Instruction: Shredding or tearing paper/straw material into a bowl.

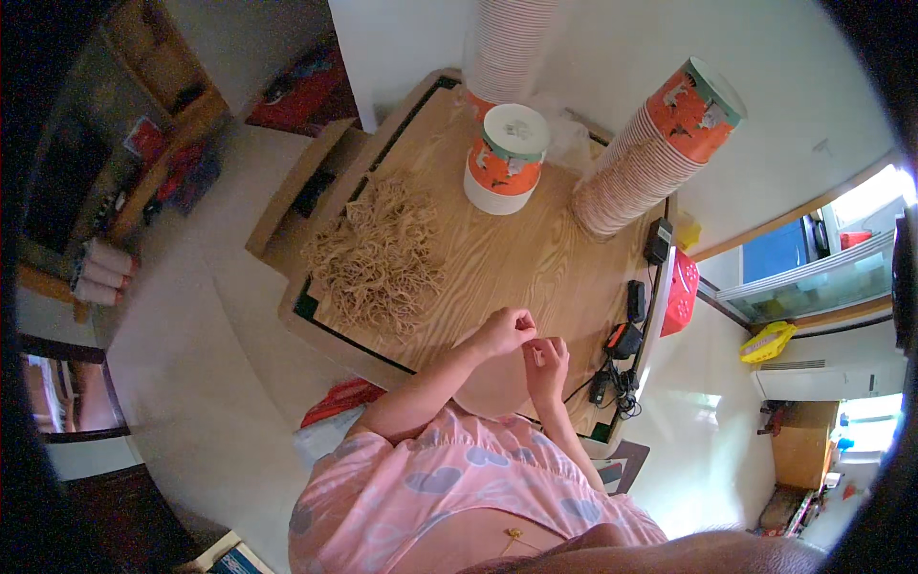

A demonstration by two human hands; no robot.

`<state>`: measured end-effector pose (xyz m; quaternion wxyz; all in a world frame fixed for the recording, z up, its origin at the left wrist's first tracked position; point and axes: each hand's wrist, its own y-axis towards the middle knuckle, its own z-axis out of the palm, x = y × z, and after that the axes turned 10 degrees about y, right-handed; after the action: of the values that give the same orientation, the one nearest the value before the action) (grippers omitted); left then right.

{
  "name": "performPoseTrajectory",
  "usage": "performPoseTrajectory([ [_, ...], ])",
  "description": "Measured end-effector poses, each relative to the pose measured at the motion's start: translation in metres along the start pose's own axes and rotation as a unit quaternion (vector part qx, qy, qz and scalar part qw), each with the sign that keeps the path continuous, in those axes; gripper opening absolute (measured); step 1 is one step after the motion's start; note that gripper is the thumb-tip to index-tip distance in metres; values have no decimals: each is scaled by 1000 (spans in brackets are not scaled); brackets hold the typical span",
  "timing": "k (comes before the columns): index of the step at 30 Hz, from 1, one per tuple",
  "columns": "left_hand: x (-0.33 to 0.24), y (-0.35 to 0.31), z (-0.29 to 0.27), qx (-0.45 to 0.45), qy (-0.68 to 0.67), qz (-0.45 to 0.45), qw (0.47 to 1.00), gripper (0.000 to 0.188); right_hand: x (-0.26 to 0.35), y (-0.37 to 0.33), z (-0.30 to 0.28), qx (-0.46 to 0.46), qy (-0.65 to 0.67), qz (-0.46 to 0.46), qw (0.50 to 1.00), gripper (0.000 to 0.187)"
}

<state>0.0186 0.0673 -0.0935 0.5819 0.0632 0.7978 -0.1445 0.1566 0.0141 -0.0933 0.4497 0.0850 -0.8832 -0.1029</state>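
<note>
My left hand (509, 332) and my right hand (547, 365) meet at the near edge of the table, fingertips pinched close together. Whatever they pinch is too small to make out. Below and between them is a pale round paper tub (490, 390), close against my body and partly hidden by my hands and left forearm. A loose heap of tan twisted cords (381, 256) lies to the left on the wood-grain table (488, 273). Farther back, an orange and white paper tub (505, 172) with a green rim stands upside down.
A tall leaning stack of nested paper tubs (641, 158) is at the back right; another stack (512, 43) rises at the back. Black power adapters (623, 340) and tangled cables (626, 390) line the right edge. Beyond are a red basket (681, 292) and a cardboard box (304, 187).
</note>
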Motion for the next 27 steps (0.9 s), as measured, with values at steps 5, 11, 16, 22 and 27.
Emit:
performPoseTrajectory([
  [5, 3, 3, -5, -30, -4, 3, 1000, 10, 6, 4, -1, -5, -4, 2, 1000, 17],
  [11, 1, 6, -8, -26, -48, -15, 998, 9, 8, 15, 12, 13, -58, -18, 998, 17],
  [16, 4, 7, -9, -28, -45, -34, 998, 8, 13, 17, 9, 1, -54, -43, 998, 14],
  [22, 19, 6, -8, -51, 15, 10, 999, 9, 9, 15, 8, 3, -8, -13, 1000, 11],
  [27, 7, -4, -13, -57, 62, 17, 996, 10, 17, 19, -1, -18, 32, 8, 999, 11],
])
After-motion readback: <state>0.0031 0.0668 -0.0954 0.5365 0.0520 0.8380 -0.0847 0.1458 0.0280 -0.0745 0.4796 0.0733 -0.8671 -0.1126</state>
